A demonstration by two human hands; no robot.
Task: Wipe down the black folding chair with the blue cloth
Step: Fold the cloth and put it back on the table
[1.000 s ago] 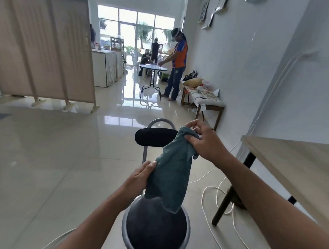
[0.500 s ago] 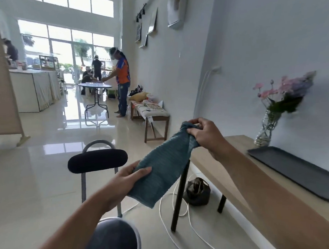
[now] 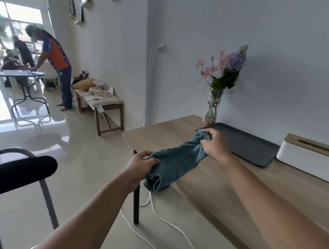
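While both hands stretch the blue cloth [image 3: 177, 160] over the wooden table's [image 3: 208, 180] near corner, the black folding chair [image 3: 21, 172] sits well off to the left. Left hand [image 3: 141, 165] pinches the lower end, right hand [image 3: 214, 146] bunches the upper, so the cloth runs slantwise. Left hand's nearer the chair's backrest; that's my pick to lead the wipe.

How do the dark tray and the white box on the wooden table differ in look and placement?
The dark tray is flat, low and grey-black; the white box is taller, with a wood-coloured top that has a slot. The tray lies nearer the flower vase, just beyond the right hand; the box stands farther right, cut off by the frame edge. Both sit on the table along the wall.
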